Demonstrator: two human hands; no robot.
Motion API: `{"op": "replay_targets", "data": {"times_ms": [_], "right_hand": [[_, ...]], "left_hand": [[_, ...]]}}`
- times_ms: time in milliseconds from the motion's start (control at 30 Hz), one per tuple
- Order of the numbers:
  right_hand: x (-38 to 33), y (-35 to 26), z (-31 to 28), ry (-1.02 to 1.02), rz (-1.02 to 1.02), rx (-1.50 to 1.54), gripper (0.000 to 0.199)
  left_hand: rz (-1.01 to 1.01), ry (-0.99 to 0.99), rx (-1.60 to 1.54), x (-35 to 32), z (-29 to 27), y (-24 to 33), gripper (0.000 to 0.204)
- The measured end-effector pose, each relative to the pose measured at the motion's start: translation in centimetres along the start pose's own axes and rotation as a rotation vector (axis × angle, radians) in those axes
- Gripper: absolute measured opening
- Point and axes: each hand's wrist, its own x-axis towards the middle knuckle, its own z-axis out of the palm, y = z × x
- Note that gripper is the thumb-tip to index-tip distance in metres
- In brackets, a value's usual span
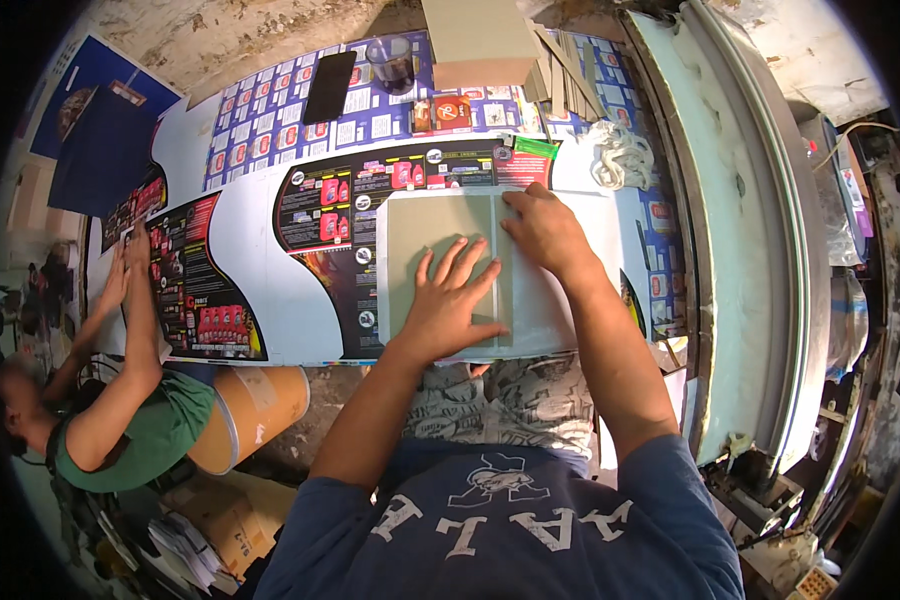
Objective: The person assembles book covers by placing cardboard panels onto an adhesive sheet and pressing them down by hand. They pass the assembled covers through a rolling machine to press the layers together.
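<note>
A grey-green cardboard panel (410, 218) lies flat on a pale sheet (545, 320) in front of me. Along the panel's right side runs a narrow cardboard strip (504, 280). My left hand (448, 302) rests on the panel with its fingers spread, the thumb reaching toward the strip. At the strip's far end is my right hand (545, 228), its fingers bent and closed on the strip's top. The fingertips' exact grip is partly hidden. Printed black sheets (345, 170) lie under and around the pale sheet.
At the back are a phone (330, 87), a glass (391, 68), a cardboard stack (480, 40), loose strips (570, 75), a green packet (536, 148) and a crumpled white cloth (622, 155). A long metal-edged machine (750, 230) borders the right. On the left, another person (135, 420) works beside a drum (260, 410).
</note>
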Motion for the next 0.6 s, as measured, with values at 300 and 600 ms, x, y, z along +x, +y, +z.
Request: {"op": "replay_targets", "data": {"times_ms": [300, 600], "right_hand": [[-6.4, 0.2, -1.3, -0.230, -0.301, -0.091, 0.094], [-6.6, -1.0, -1.7, -0.295, -0.189, -0.131, 0.097]], "left_hand": [[0.013, 0.005, -0.075, -0.1, -0.3, -0.5, 0.097], [-0.009, -0.033, -0.058, 0.0, -0.5, -0.5, 0.100]]}}
